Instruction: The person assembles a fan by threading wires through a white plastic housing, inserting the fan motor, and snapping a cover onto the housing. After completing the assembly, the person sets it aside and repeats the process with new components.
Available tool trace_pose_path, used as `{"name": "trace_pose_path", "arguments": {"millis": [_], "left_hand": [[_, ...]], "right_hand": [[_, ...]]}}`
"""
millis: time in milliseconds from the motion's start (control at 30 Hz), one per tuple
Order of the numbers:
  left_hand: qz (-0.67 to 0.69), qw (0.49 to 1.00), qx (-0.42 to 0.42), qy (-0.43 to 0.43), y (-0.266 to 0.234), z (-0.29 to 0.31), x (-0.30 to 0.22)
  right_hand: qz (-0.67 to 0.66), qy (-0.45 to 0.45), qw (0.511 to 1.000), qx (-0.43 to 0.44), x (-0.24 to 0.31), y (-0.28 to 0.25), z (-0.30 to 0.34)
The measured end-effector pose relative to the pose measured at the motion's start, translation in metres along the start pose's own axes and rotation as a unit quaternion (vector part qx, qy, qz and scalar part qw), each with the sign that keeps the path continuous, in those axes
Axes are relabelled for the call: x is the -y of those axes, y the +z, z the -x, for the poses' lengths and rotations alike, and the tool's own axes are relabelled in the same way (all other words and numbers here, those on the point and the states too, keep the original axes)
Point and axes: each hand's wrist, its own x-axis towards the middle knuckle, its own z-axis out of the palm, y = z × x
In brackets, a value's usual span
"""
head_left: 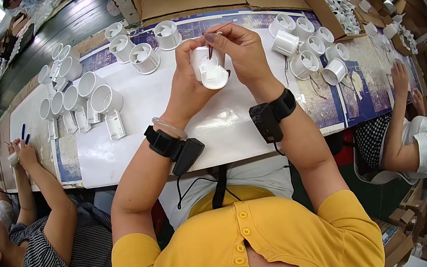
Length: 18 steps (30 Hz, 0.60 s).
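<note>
Over the middle of the white work surface, my left hand [187, 79] is wrapped round a white plastic housing [214, 75] with an open, shaped end turned toward me. Thin dark and red wires [210, 51] come up out of the housing. My right hand [247, 51] pinches these wires between thumb and fingers at the housing's upper right. Wrist straps with small black devices sit on both my wrists.
White cups with bracket tabs [105, 101] stand in rows at the left. More white cups [145, 59] stand beyond my left hand, and wired ones [304, 64] cluster at the right. A cardboard box of white parts [335, 7] is at the far right. Co-workers sit on both sides.
</note>
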Motion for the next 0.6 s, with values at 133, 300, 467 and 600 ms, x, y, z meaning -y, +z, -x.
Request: {"name": "trace_pose_path", "arguments": {"millis": [133,300,467,600], "left_hand": [[0.110,0.993,0.018,-0.037,0.000,-0.001,0.012],[0.115,0.993,0.011,0.013,0.000,-0.004,0.011],[0.050,0.998,0.031,0.036,0.001,-0.003,0.008],[-0.009,0.999,0.024,0.033,0.001,0.000,0.011]], "right_hand": [[-0.147,-0.053,0.986,0.060,-0.005,-0.006,-0.009],[-0.145,-0.004,0.986,0.084,-0.018,-0.019,-0.015],[-0.095,0.029,0.988,0.122,-0.038,-0.010,-0.012],[-0.125,0.058,0.986,0.098,-0.040,-0.005,-0.011]]}}
